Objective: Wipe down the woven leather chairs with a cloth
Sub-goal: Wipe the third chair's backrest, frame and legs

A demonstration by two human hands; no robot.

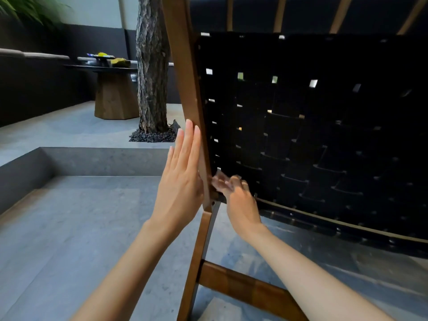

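Against chair frame (185,72), left hand (180,188) flat; right hand (238,200) blurred at weave (324,126)

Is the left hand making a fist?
No, the left hand rests flat, fingers straight, against the chair frame.

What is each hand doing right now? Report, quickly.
Left hand: open, fingers straight, against the chair's wooden frame.
Right hand: blurred at the woven back; cannot tell.
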